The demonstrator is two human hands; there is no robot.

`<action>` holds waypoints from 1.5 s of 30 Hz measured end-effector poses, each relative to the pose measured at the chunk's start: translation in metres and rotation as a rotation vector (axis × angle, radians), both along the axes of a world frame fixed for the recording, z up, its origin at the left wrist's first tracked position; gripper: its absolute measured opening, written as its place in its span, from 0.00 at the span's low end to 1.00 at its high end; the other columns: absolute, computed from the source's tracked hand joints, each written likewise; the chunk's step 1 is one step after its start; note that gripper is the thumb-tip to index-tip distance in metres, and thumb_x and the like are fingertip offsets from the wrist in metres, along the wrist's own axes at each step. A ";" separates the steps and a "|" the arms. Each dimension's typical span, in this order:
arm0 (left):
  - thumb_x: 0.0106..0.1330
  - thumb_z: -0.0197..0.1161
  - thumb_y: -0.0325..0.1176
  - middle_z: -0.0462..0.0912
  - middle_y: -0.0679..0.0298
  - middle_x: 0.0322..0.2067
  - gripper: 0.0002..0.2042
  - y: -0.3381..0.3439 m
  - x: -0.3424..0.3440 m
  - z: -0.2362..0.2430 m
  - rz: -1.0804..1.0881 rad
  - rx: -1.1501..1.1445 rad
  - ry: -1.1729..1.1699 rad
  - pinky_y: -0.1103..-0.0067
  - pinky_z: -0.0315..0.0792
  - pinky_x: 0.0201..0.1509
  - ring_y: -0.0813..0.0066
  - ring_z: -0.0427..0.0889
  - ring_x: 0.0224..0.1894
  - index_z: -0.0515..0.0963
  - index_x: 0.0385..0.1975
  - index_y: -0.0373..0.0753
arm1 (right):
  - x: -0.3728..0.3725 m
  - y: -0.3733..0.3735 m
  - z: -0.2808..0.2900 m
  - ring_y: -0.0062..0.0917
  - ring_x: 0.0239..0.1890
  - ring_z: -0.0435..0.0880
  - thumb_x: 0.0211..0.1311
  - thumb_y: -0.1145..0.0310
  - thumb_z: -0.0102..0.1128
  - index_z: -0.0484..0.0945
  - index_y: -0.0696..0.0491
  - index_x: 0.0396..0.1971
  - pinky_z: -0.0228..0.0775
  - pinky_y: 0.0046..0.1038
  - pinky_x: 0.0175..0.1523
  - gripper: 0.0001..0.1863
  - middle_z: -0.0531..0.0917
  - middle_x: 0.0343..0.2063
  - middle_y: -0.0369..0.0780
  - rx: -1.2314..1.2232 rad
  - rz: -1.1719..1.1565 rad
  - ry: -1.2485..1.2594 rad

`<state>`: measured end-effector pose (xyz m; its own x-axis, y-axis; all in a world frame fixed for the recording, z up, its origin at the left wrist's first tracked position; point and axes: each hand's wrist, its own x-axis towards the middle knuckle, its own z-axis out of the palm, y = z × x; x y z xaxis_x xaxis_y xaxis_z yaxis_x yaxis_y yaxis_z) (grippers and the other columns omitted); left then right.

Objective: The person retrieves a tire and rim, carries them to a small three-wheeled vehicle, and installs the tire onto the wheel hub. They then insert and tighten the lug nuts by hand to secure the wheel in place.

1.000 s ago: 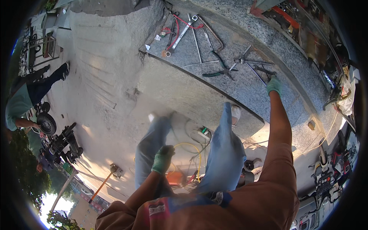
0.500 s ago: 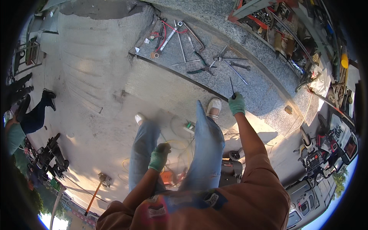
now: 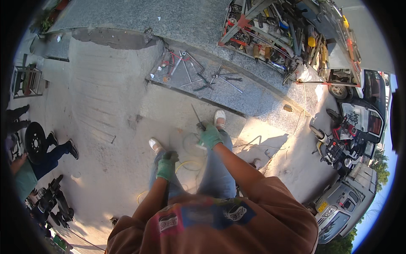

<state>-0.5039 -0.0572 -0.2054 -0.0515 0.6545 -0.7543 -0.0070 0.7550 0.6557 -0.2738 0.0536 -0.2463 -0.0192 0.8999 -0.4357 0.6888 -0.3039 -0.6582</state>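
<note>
- The right hand [image 3: 210, 135], green-gloved, is closed around the dark handle of a thin rod-like tool [image 3: 196, 113].
- The tool is held in front of the body, near the middle of the view; its shaft is pointed away from the wearer and slightly left, and is seen against the paving [image 3: 169, 99], short of the granite step [image 3: 258, 100].
- The left hand [image 3: 166, 165], also green-gloved, is held over the left leg with fingers curled; whether anything is pinched cannot be told.
- On the step, a ring-ended wrench [image 3: 176, 67], a T-shaped tool [image 3: 191, 83], pliers [image 3: 205, 86] and a cross-shaped wrench [image 3: 217, 76] are laid out; an open-ended wrench [image 3: 234, 79] is noted just beside the last.
- A yellow hose [image 3: 186, 162] is seen looped on the ground, near the left hand.
- Beyond the step, at upper right, a metal rack [image 3: 243, 22] is filled with tools.
- At far left, a black wheel [image 3: 36, 143] is seen beside a co-worker [image 3: 26, 182].
- At right, a motorcycle [image 3: 338, 139] and a van [image 3: 342, 203] are parked.
</note>
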 end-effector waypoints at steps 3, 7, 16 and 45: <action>0.66 0.56 0.33 0.82 0.57 0.34 0.11 0.008 -0.013 0.015 0.129 0.029 -0.139 0.77 0.74 0.40 0.70 0.82 0.34 0.76 0.43 0.33 | -0.032 -0.005 0.077 0.37 0.28 0.82 0.58 0.61 0.58 0.78 0.51 0.42 0.72 0.35 0.33 0.14 0.83 0.27 0.45 0.056 -0.001 0.155; 0.68 0.56 0.35 0.81 0.58 0.34 0.12 0.053 -0.025 0.082 0.130 0.232 -0.087 0.77 0.74 0.40 0.71 0.80 0.33 0.75 0.44 0.34 | -0.071 -0.004 0.182 0.38 0.31 0.82 0.60 0.60 0.56 0.76 0.51 0.46 0.72 0.35 0.38 0.17 0.83 0.29 0.46 -0.138 0.124 0.209; 0.68 0.57 0.40 0.80 0.57 0.33 0.16 0.075 -0.079 0.162 0.395 0.394 -0.220 0.77 0.78 0.42 0.71 0.80 0.35 0.74 0.46 0.32 | -0.128 -0.047 0.244 0.38 0.38 0.82 0.62 0.58 0.54 0.75 0.52 0.50 0.72 0.35 0.46 0.19 0.83 0.35 0.46 -0.236 0.317 0.246; 0.59 0.64 0.56 0.70 0.54 0.56 0.40 -0.204 -0.577 0.245 1.387 0.568 0.533 0.72 0.58 0.64 0.65 0.66 0.60 0.61 0.61 0.28 | -0.505 -0.042 0.283 0.19 0.20 0.74 0.60 0.69 0.53 0.72 0.57 0.52 0.68 0.23 0.22 0.19 0.76 0.24 0.37 -0.513 0.815 0.496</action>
